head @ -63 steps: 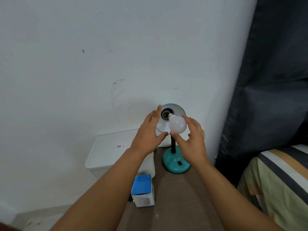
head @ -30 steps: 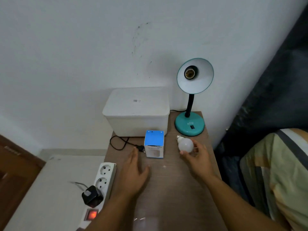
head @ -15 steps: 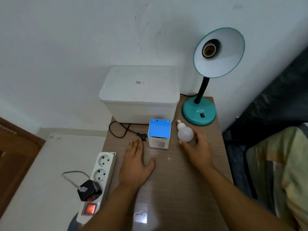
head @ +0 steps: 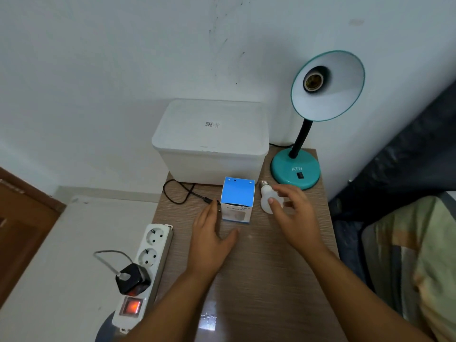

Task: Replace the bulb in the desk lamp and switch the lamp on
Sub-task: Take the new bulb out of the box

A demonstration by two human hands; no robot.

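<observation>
A teal desk lamp point(head: 295, 172) stands at the back right of the wooden table point(head: 259, 262), its shade tilted toward me and its socket point(head: 311, 81) empty. A white bulb point(head: 266, 198) lies on the table between the lamp base and a small blue-topped box point(head: 237, 199). My right hand point(head: 293, 213) hovers over the bulb, fingers spread, partly covering it. My left hand point(head: 209, 238) is open just left of the box, with the thumb stretched below it.
A white lidded container point(head: 209, 141) sits at the back of the table. A black cord with a plug point(head: 187, 193) lies in front of it. A white power strip point(head: 145, 265) with a lit red switch hangs at the table's left edge. Bedding point(head: 407, 255) is on the right.
The bulb was taken out of the lamp socket and laid on the table. My right hand has loosened from it and spread open; my left hand moved closer to the box.
</observation>
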